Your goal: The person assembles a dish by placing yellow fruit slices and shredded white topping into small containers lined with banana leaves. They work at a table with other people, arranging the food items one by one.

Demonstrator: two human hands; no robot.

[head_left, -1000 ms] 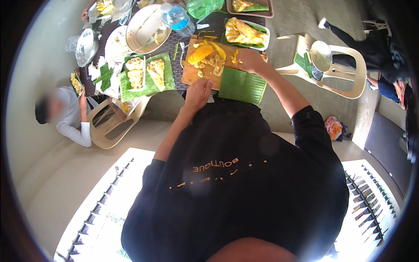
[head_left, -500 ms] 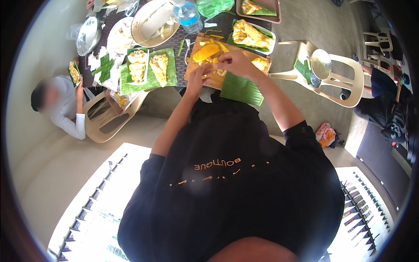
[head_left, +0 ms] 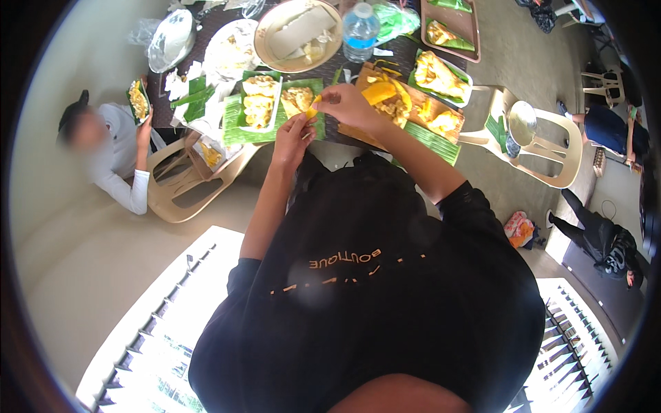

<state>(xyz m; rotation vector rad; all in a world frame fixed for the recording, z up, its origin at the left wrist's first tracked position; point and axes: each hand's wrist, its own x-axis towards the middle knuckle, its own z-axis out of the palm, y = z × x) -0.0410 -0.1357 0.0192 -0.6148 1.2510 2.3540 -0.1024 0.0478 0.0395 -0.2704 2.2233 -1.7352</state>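
My right hand (head_left: 346, 108) pinches a small yellow fruit slice (head_left: 315, 107), likely mango, above a folded crepe (head_left: 296, 99) with pale topping. This crepe lies on a green banana leaf (head_left: 233, 129). Just below the slice, my left hand (head_left: 295, 140) has its fingertips drawn together at the slice's lower end. Beside the crepe, a white tray (head_left: 277, 103) holds several topped rolls (head_left: 259, 111). To the right of my hands, a wooden cutting board (head_left: 352, 131) carries yellow fruit pieces (head_left: 380, 92) and chopped bits.
A large bowl (head_left: 261, 43), a water bottle (head_left: 361, 34) and a leaf-lined tray with a filled crepe (head_left: 441, 74) stand farther back. A brown tray (head_left: 476, 27) is at the far right. On the left, a seated person (head_left: 113, 138) holds food. A metal pot (head_left: 522, 124) rests on a chair.
Both hands have moved left from the cutting board to over the crepe on the leaf, with the yellow slice between them. My view has shifted, so the table appears farther right.
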